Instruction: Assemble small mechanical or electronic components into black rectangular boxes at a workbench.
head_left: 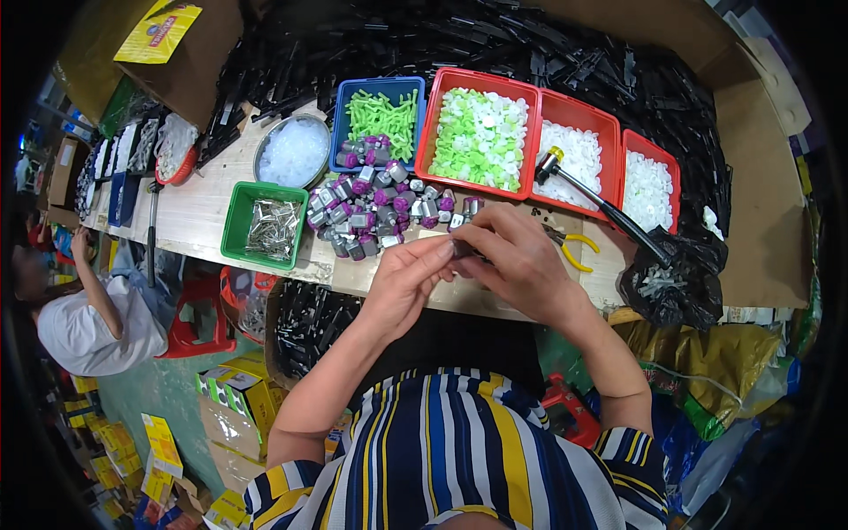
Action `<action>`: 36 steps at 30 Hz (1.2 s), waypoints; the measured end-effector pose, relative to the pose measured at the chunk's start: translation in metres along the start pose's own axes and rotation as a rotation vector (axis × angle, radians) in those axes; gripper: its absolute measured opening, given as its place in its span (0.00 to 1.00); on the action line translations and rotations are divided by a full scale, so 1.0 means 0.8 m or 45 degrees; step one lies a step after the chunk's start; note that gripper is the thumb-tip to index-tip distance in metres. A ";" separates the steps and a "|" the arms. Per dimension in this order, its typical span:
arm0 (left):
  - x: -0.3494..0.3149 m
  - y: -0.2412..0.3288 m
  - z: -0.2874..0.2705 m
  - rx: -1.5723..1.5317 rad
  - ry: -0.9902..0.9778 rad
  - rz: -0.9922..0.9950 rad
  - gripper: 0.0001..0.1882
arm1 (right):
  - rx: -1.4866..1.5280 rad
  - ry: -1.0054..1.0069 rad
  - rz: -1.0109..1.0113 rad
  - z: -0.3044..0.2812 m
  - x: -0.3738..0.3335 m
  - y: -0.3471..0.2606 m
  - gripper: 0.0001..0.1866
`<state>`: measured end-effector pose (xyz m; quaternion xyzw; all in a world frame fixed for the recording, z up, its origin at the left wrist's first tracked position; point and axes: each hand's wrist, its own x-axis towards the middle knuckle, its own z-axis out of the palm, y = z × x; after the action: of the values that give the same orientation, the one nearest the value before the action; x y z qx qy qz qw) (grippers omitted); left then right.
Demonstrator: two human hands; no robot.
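My left hand and my right hand meet over the table's front edge, fingertips pinched together on a small dark part. Fingers cover most of it, so its kind does not show. Just beyond my hands lies a pile of small grey and purple motor-like units, a few of them spilling into the blue bin. Yellow-handled pliers rest on the table right of my right hand. A hammer with a black handle leans across a red bin to the right.
Red bins hold green and white plastic pieces. A green bin holds metal pins; a round bowl holds clear bits. Long black parts heap along the back. A black plastic bag sits at right. A person in white is at left.
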<state>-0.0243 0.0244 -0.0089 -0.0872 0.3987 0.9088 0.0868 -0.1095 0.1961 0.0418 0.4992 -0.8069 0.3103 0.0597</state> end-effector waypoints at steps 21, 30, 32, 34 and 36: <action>-0.029 -0.011 -0.024 1.997 0.371 1.075 0.13 | 0.009 -0.080 0.269 0.063 -0.012 0.011 0.09; -0.017 -0.017 -0.037 2.059 0.282 1.178 0.17 | -0.003 -0.187 0.216 0.070 0.005 0.013 0.09; -0.015 -0.014 -0.037 2.119 0.166 1.169 0.18 | 0.046 -0.184 0.251 0.068 0.007 0.013 0.09; -0.012 -0.018 -0.043 2.166 0.116 1.207 0.19 | 0.069 -0.216 0.268 0.067 0.009 0.017 0.09; -0.011 -0.019 -0.047 2.216 0.065 1.244 0.20 | 0.094 -0.247 0.284 0.066 0.009 0.019 0.09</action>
<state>-0.0087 0.0056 -0.0426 0.1608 0.9196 0.2341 -0.2715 -0.1143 0.1655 -0.0045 0.4361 -0.8472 0.2947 -0.0719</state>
